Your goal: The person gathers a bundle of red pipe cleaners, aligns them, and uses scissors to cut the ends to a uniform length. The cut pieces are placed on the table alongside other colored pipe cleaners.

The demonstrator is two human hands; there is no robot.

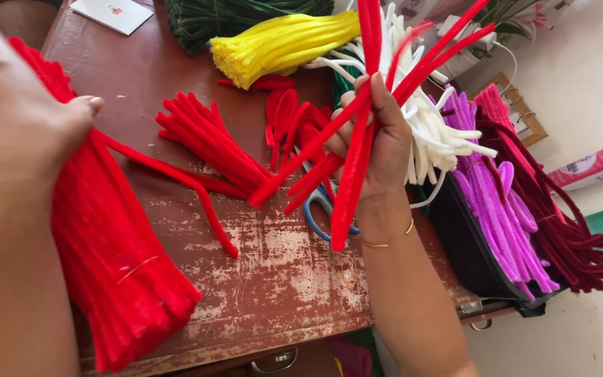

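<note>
Your right hand is clenching a fan of red pipe cleaners above the worn wooden table, over blue-handled scissors. Your left hand is pressing, fingers loosely curled, on a thick red bundle lying at the table's near edge.

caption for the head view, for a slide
Right hand fans red pipe cleaners; left hand rests on a red bundle.
</note>
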